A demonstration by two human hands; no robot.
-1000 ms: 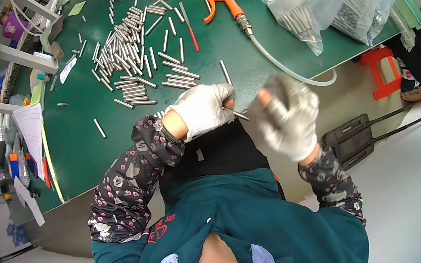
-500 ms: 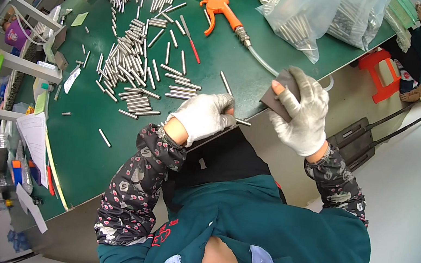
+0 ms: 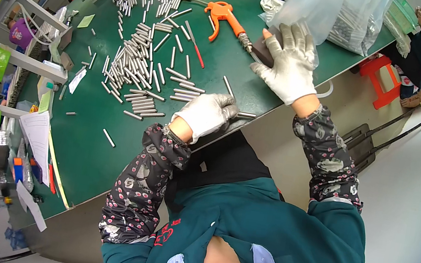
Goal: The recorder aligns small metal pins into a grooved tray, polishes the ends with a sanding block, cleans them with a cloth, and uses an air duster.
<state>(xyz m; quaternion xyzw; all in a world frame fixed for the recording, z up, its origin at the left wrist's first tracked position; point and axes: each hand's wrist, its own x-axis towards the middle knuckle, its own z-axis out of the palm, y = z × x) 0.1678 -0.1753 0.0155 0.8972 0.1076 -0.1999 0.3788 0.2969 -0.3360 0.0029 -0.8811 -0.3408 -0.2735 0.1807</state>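
My left hand (image 3: 206,114), in a white glove, is closed at the table's front edge. A short steel pin (image 3: 246,115) pokes out past its fingertips. My right hand (image 3: 289,67), also gloved with one bare fingertip showing, grips a dark grey rectangular block (image 3: 263,52) over the table's right part, beside the clear plastic bags. The glove covers much of the block. Another steel pin (image 3: 228,86) lies just beyond my left fingers. Many loose steel pins (image 3: 134,59) are heaped on the green table (image 3: 79,127), some in neat rows.
An orange air blow gun (image 3: 226,15) with a hose lies behind my hands. Near it is a thin tool with a red handle (image 3: 199,56). Plastic bags of pins (image 3: 349,21) stand at the far right. Beyond the table edge are a red stool (image 3: 379,75) and a folding trolley (image 3: 365,145).
My right hand has moved away and slightly left with the grey block, from near the front edge toward the bags. My left hand stays by the edge with the pin.
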